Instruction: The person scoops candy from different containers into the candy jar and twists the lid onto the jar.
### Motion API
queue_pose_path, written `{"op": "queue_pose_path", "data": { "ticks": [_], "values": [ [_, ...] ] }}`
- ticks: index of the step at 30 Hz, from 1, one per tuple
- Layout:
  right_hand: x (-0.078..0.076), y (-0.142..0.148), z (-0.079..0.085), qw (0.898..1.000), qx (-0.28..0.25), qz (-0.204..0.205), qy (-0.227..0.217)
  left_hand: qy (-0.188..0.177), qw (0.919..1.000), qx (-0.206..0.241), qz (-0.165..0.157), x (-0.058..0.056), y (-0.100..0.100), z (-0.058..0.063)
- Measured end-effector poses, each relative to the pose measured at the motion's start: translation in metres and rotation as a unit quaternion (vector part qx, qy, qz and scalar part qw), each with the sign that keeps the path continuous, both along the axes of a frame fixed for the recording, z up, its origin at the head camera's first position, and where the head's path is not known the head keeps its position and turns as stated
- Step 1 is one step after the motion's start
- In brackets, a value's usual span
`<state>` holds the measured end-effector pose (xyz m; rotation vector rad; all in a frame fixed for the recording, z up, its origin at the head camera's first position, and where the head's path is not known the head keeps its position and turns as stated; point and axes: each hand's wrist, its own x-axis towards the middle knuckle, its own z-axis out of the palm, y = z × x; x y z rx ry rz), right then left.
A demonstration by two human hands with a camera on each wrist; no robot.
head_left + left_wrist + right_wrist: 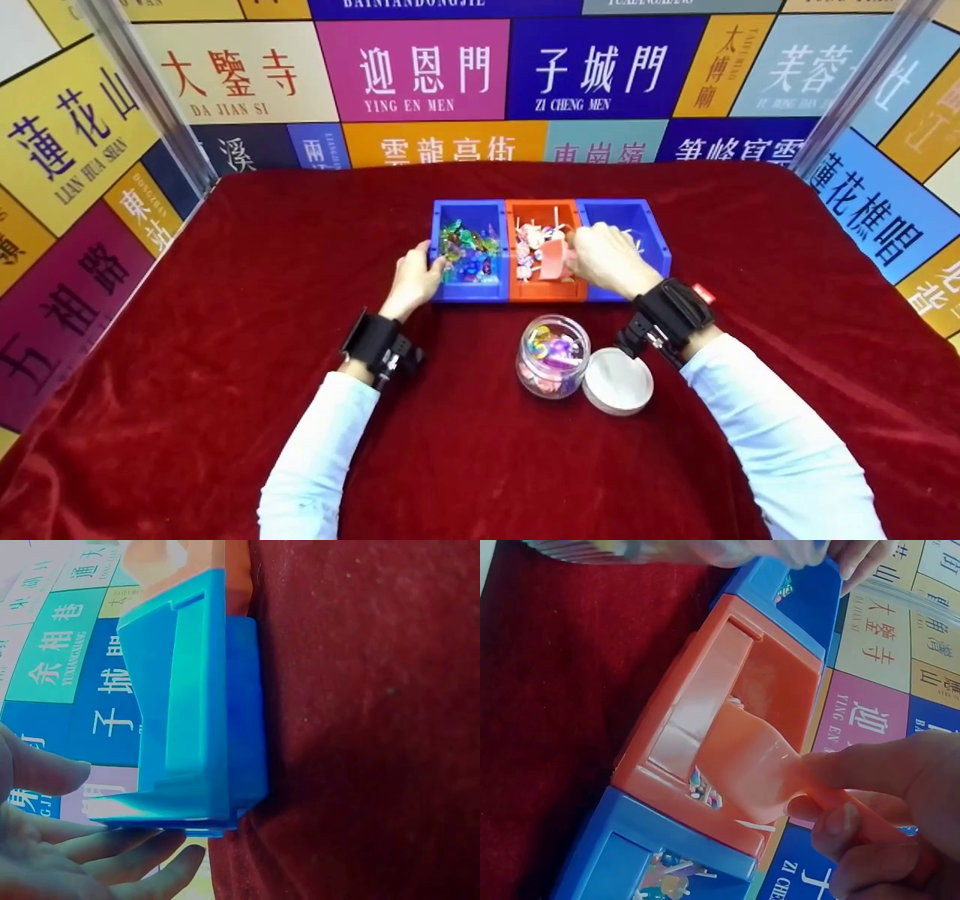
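Note:
My right hand (pixel 611 259) grips the handle of a pinkish-orange scoop (pixel 754 765). The scoop's head dips into the orange bin (pixel 545 292), among white-sticked pieces like tiny lollipops (pixel 529 236). At the far left of the joined row, my left hand (pixel 415 279) holds the side wall of a blue bin (pixel 471 294), thumb at the rim and fingers along the outside. Shiny green, blue and purple pieces (pixel 472 240) lie in that bin. A second blue bin (pixel 660 251), partly hidden behind my right hand, holds small pieces with pale sticks.
A clear jar (pixel 551 386) with colourful small pieces stands in front of the orange bin. Beside it on the right lies a round lid (pixel 619 382). Dark red cloth (pixel 450 450) covers the table, and a panel of coloured signs (pixel 420 71) rises behind it.

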<state>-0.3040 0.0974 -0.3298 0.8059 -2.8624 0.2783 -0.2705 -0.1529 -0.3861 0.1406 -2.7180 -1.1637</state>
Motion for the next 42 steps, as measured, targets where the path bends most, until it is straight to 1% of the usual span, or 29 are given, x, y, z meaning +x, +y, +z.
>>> {"op": "queue_pose_path", "data": {
  "ticks": [3,7,11,14,17,20,24,27,30,36,40,42],
  "values": [
    [-0.001,-0.003,0.002,1.000,0.005,-0.010,-0.005,-0.006,1.0000,0.001,0.000,-0.003,0.000,0.000],
    [-0.001,-0.007,0.004,1.000,0.012,-0.021,-0.015,-0.019,0.9997,0.016,0.003,-0.005,0.001,-0.002],
    [0.000,-0.011,0.007,0.999,0.017,-0.018,-0.029,-0.031,0.9992,0.023,0.005,-0.006,0.002,-0.003],
    [0.000,-0.015,0.009,0.999,0.018,-0.012,-0.043,-0.030,0.9993,0.022,0.004,-0.006,0.003,-0.003],
    [-0.001,-0.021,0.012,0.998,0.020,-0.019,-0.054,-0.032,0.9992,0.025,0.003,-0.006,0.004,-0.003],
    [-0.004,-0.025,0.015,0.996,0.026,-0.039,-0.075,-0.028,0.9994,0.021,0.004,-0.006,0.004,-0.004],
    [-0.011,-0.030,0.020,0.989,0.027,-0.070,-0.127,-0.017,0.9997,0.017,0.005,-0.006,0.004,-0.004],
    [-0.016,-0.032,0.022,0.984,0.023,-0.084,-0.158,-0.018,0.9996,0.022,0.005,-0.006,0.004,-0.004],
    [-0.019,-0.033,0.021,0.981,0.012,-0.089,-0.171,-0.023,0.9995,0.022,0.005,-0.006,0.003,-0.003],
    [-0.018,-0.035,0.014,0.976,-0.037,-0.108,-0.185,-0.025,0.9994,0.023,0.009,-0.007,0.002,-0.003],
    [-0.019,-0.034,0.006,0.974,-0.047,-0.124,-0.185,-0.021,0.9995,0.021,0.007,-0.006,0.003,-0.004],
    [-0.020,-0.032,0.002,0.974,-0.044,-0.124,-0.184,-0.020,0.9996,0.019,0.005,-0.006,0.003,-0.004]
  ]
}}
